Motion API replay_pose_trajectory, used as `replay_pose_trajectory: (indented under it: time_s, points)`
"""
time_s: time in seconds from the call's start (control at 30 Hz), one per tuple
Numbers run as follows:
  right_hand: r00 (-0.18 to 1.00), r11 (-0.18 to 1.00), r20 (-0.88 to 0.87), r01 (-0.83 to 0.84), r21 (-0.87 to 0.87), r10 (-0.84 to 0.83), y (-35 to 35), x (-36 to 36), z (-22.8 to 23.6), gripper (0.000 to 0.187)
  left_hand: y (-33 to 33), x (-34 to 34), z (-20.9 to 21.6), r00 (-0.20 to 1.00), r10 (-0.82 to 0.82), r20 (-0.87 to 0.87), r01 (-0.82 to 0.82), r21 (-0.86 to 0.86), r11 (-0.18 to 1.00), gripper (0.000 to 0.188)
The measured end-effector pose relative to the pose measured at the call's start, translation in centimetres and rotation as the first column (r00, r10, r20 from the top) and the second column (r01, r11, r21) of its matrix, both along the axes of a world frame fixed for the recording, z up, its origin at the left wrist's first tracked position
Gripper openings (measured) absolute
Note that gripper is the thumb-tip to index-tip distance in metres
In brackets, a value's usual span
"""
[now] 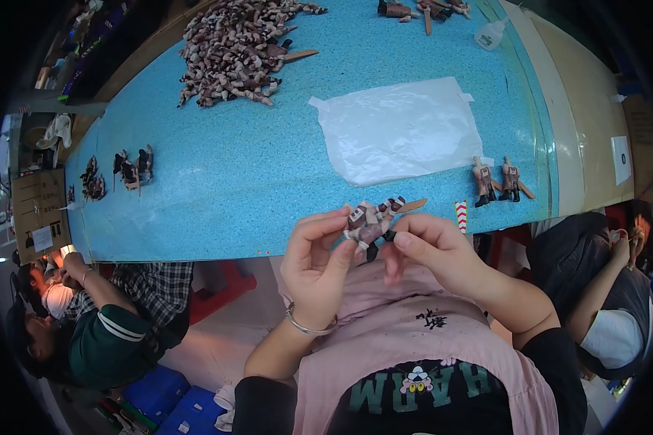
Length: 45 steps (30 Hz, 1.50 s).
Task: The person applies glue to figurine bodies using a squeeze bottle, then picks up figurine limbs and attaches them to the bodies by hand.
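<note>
Between my two hands, just past the near edge of the blue table point(196, 217), is a small toy figurine point(368, 226) in brown and cream with black boots. A flat tan blade-like piece point(413, 206) sticks out from it to the right. My left hand point(315, 254) pinches the figurine from the left with thumb and fingers, a silver bangle on its wrist. On the other side, my right hand point(435, 250) has its thumb and fingertips closed at the black boots. Fingers cover parts of the figurine.
A big pile of similar figurines point(232, 54) lies at the far left. Two more figurines point(510, 180) lie at the right by a striped tape piece point(461, 216). White plastic sheet point(403, 134) is taped mid-table; a small white bottle point(490, 35) stands beyond. People point(116, 333) sit either side.
</note>
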State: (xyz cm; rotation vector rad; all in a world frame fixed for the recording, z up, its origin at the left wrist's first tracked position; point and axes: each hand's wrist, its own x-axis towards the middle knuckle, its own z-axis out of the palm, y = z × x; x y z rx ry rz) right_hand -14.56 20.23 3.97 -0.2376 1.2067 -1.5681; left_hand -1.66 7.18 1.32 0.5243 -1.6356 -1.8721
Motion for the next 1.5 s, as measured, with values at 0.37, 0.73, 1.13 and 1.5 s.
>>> replay_pose_trajectory:
  time_s: [0.37, 0.73, 1.13, 1.5]
  points:
    - [0.861, 0.943, -0.426, -0.328, -0.05, 0.277, 0.4, -0.7, -0.3, 0.027, -1.7, -1.2, 1.1, 0.915, -0.402, -0.044, 0.346, 0.597, 0.724, 0.021]
    - [0.74, 0.949, -0.634, -0.314, -0.034, 0.222, -0.1, -1.2, 0.1, 0.025, -0.7, -0.7, 0.9, 0.902, -0.425, -0.08, 0.427, 0.32, 0.846, 0.011]
    - [0.626, 0.98, -0.773, -0.199, -0.03, 0.103, -1.0, 0.2, -0.3, 0.031, -0.5, -0.1, 0.4, 0.986, -0.168, -0.008, 0.161, 0.337, 0.928, 0.042]
    - [0.746, 0.983, -0.657, -0.18, -0.039, 0.111, -1.5, -0.1, 1.0, 0.044, -1.6, -0.1, 0.0, 0.902, -0.422, -0.093, 0.423, 0.382, 0.822, 0.048]
